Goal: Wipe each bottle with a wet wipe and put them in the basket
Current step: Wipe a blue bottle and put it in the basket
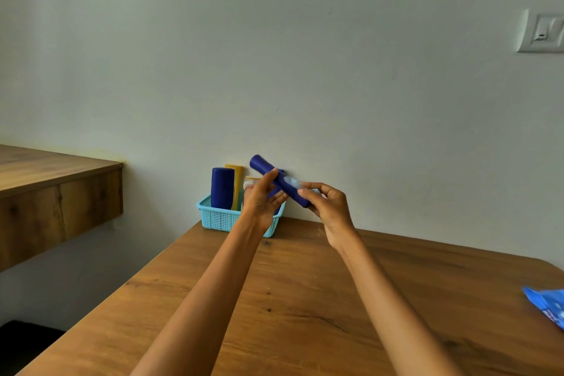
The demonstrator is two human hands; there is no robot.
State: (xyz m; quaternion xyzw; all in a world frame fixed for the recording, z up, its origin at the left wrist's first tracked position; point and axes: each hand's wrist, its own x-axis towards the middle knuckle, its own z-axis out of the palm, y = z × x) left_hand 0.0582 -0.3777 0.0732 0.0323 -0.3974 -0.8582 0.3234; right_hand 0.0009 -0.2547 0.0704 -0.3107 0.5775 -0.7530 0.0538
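Note:
A dark blue bottle [263, 165] is held tilted in the air above the table's far edge, its upper end pointing up and left. My left hand [262, 201] holds its middle from below, thumb on top. My right hand [328, 207] grips its lower end and pinches a small white wet wipe [293, 182] against the bottle. Just behind my left hand stands a light blue basket [217, 217] against the wall, holding another dark blue bottle [222, 188] upright and a yellow bottle [236, 185]. More items in the basket are hidden by my left hand.
The wooden table [305, 299] runs up to the pale wall. A blue wipes packet [547, 305] lies at the table's right edge. A wooden shelf [55, 189] juts from the wall on the left. A switch plate [541, 30] is high on the right.

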